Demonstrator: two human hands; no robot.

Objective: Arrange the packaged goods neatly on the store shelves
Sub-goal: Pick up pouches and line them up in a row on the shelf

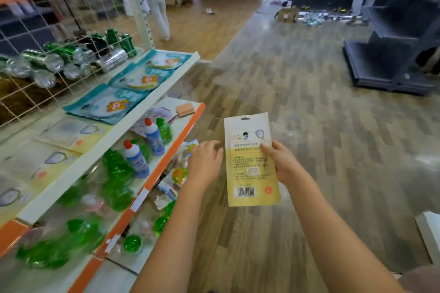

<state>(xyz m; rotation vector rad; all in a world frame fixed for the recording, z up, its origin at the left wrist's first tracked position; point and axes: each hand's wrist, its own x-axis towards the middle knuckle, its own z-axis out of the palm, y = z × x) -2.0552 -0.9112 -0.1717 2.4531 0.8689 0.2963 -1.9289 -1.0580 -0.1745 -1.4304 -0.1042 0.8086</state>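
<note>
You stand in a wood-floored aisle with the store shelves point(104, 150) at 9 o'clock. Your right hand point(279, 162) pinches the yellow packet point(252, 173) by its right edge, long axis running 12 to 6. Your left hand point(206, 162) is loosely curled and empty, just beside the packet's left edge. The matching yellow packets point(71, 133) lie at 10 o'clock; the left hand is nearer.

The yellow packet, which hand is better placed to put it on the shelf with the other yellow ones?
Probably the left hand: it sits beside the shelf, nearest the matching yellow packets. The right hand has the grip on the yellow packet but would need to reach across.
</note>
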